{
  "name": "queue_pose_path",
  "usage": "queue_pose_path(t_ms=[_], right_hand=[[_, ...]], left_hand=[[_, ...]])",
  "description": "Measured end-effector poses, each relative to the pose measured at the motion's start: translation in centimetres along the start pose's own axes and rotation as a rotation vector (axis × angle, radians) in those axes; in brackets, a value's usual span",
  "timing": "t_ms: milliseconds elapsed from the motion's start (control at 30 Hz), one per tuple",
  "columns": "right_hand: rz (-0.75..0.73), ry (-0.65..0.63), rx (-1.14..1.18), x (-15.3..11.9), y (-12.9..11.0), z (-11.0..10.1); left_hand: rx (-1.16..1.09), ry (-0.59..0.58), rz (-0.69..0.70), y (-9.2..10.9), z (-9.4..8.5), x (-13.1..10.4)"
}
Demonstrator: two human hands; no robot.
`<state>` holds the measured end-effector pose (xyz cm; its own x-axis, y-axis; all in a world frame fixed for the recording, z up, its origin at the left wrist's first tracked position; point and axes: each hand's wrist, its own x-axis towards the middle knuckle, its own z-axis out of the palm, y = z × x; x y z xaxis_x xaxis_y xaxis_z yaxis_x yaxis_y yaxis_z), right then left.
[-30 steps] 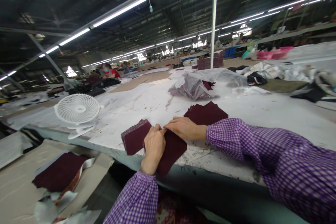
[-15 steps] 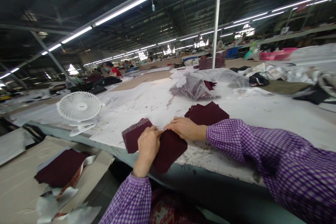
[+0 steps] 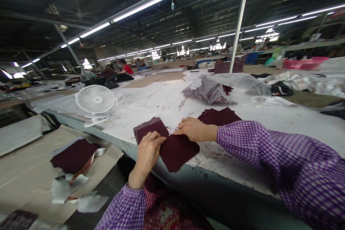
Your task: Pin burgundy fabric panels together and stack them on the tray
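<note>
A dark maroon fabric piece (image 3: 179, 152) hangs partly over the table's front edge, pinched along its top by both hands. My left hand (image 3: 149, 150) grips its upper left corner between thumb and fingers. Close by, my right hand (image 3: 192, 129) has its fingertips closed on the top edge. To the left lies a neat stack of maroon pieces (image 3: 151, 127) with a speckled edge, partly behind my left hand. Behind my right wrist a fanned pile of maroon fabric (image 3: 219, 116) rests on the table.
A white fan (image 3: 95, 100) stands at the table's left edge. A clear plastic bag (image 3: 205, 90) with maroon cloth lies farther back, near a pole (image 3: 239, 25). Lower left, more maroon fabric (image 3: 74, 156) and scraps lie on brown sheeting. A person in red (image 3: 127, 69) is far off.
The camera view has turned left, so things appear farther right. Both hands keep their hold on the fabric piece, and the left hand has shifted slightly away from the right along the top edge.
</note>
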<state>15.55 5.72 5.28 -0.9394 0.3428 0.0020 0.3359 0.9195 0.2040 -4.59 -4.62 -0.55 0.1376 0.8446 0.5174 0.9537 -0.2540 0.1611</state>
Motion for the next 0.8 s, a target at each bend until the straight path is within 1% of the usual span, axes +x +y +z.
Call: queue_pose_path(t_ms=[100,200,400,467,600,733,800], right_hand=[[-0.021,-0.093,-0.067,0.7,-0.8,-1.4],[-0.021,-0.176,-0.085,1.3,-1.7,-2.5],[-0.062,-0.331,-0.122,2.1,-3.0,-4.4],[-0.065,-0.353,-0.129,2.4,-3.2,-4.8],[-0.095,-0.352,-0.116,2.8,-3.1,-5.2],[-0.107,-0.363,-0.136,3.3,-3.3,-5.7],[-0.126,-0.366,-0.160,3.5,-3.7,-5.8]], left_hand=[[0.016,0.000,0.005,-0.2,-0.1,-0.2],[0.012,0.009,0.011,-0.4,-0.2,-0.5],[-0.104,0.068,-0.012,-1.2,-0.4,-1.4],[-0.166,0.074,-0.027,-1.6,-0.6,-1.7],[-0.267,0.099,-0.090,-2.0,-1.1,-2.0],[-0.323,0.062,-0.126,-2.1,-1.4,-1.9],[-0.374,0.057,-0.186,-2.4,-1.3,-1.9]])
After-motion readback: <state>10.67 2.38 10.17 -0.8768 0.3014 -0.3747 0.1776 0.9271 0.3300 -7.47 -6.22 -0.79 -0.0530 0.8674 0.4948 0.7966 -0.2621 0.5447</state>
